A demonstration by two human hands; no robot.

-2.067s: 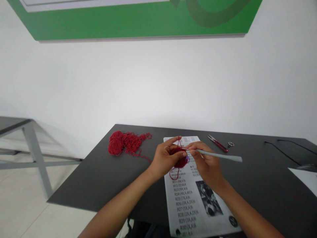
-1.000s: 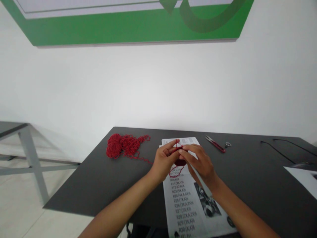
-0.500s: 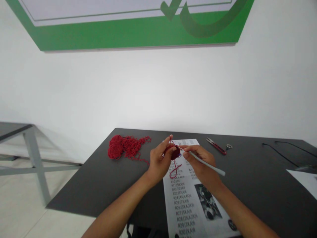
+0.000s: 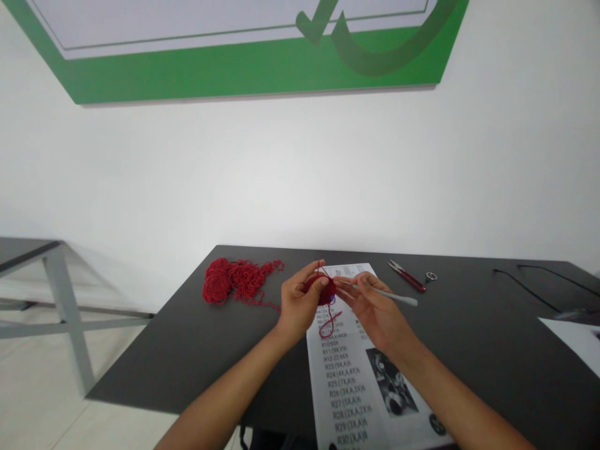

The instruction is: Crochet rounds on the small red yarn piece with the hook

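Between my hands is a small round piece of dark red crochet [image 4: 325, 293]. My left hand [image 4: 300, 300] pinches it at its left side, and red yarn runs up over the raised left index finger. A crochet hook [image 4: 396, 297] with a pale grey handle lies in the fingers of my right hand [image 4: 375, 309], its tip at the piece's upper right edge. A loose red yarn tail [image 4: 330, 325] hangs below the piece. A small purple-blue bit shows at the piece's lower right edge.
A ball of red yarn [image 4: 217, 281] with a loose tangle lies left on the dark table [image 4: 187, 369]. Beneath my hands is a printed pattern sheet [image 4: 347, 400]. Red-handled thread snips [image 4: 407, 275] lie right, with eyeglasses [image 4: 539, 290] farther right.
My right hand has turned, and the hook's handle has swung up from a steep slant to nearly level. The view has shifted slightly. My left hand keeps its hold on the crochet piece.
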